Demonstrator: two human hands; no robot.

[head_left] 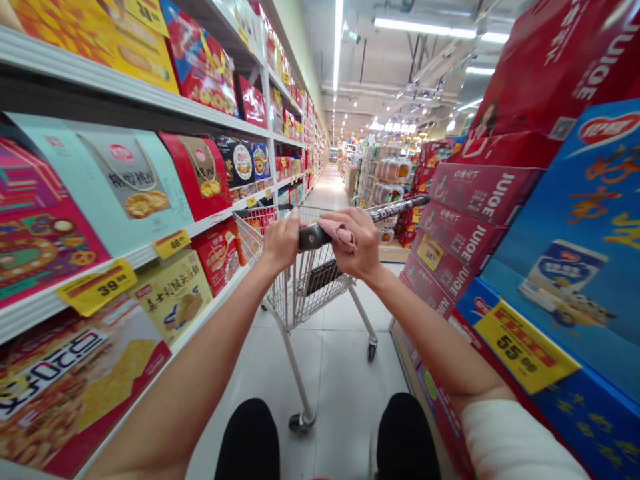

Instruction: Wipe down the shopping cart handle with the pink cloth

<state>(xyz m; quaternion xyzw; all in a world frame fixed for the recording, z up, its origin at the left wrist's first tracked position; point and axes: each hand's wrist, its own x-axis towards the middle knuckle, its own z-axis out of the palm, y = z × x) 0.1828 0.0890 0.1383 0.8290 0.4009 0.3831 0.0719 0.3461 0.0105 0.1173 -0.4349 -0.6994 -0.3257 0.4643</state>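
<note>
A wire shopping cart [300, 287] stands in front of me, turned at an angle in the aisle. My left hand [283, 239] is closed on the cart at the left end of its handle, beside the black plastic end piece [313, 237]. With my right hand [361, 233] I press a folded pink cloth [342, 235] around the dark handle bar [400, 207], a little right of that end piece. Printed white characters show on the bar beyond my right hand. The fingertips under the bar are partly hidden.
White shelves [220, 110] with boxed snacks and yellow price tags line the left side. Stacked red cartons [463, 220] and a blue gift box [575, 220] rise close on the right. Tiled floor [330, 373] runs beneath the cart, and wrapped goods [393, 170] stand farther ahead.
</note>
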